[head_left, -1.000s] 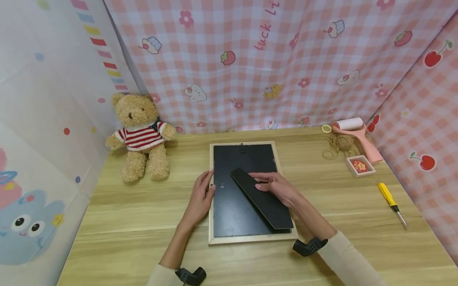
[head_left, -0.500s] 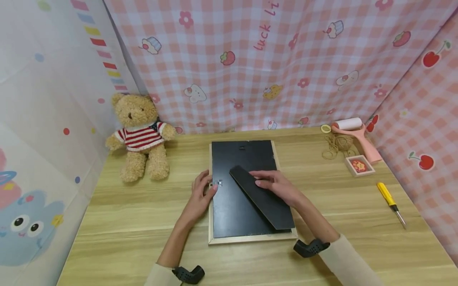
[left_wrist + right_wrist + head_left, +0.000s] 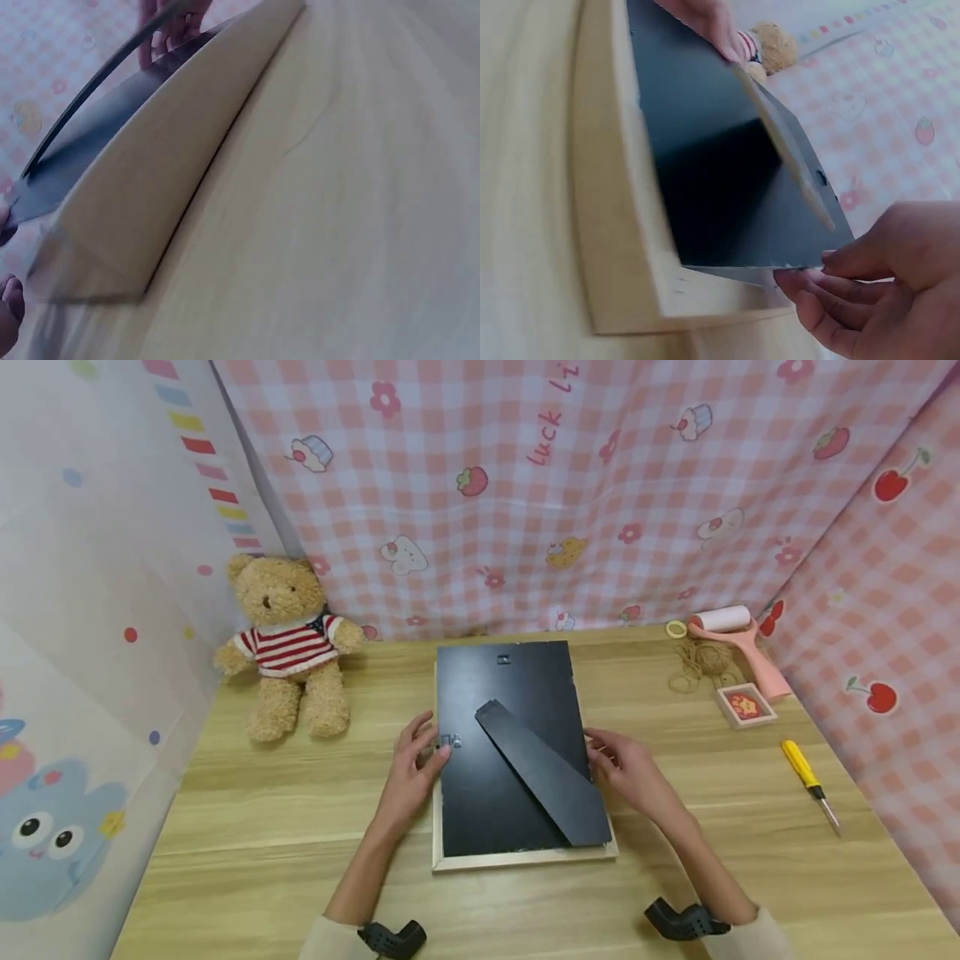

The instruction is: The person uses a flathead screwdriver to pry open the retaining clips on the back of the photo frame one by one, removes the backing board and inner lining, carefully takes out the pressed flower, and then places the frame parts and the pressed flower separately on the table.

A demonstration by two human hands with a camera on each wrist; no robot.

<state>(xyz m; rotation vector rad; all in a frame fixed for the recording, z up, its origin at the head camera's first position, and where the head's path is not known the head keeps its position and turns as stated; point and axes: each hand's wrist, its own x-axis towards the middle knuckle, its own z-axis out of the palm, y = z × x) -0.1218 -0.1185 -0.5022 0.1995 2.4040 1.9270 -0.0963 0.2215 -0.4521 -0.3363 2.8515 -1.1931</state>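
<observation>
A wooden picture frame (image 3: 525, 862) lies face down on the table. Its black backing board (image 3: 495, 818) is tilted, the far end raised above the frame and the near end low inside it. An easel stand leg (image 3: 547, 768) slants across the board. My right hand (image 3: 633, 777) pinches the board's right edge, thumb and fingers meeting there in the right wrist view. My left hand (image 3: 411, 777) grips the left edge beside a small metal clip (image 3: 450, 741), thumb on the board. Some left fingers are hidden behind the edge.
A teddy bear (image 3: 288, 643) sits at the back left. At the right are a lint roller (image 3: 738, 639), twine (image 3: 705, 660), a small box (image 3: 745, 705) and a yellow screwdriver (image 3: 810, 785). Patterned curtains (image 3: 465, 527) hang behind the table.
My right hand has moved from the stand leg to the board's right edge. The board's far end has risen out of the frame. My left hand has stayed at the left edge.
</observation>
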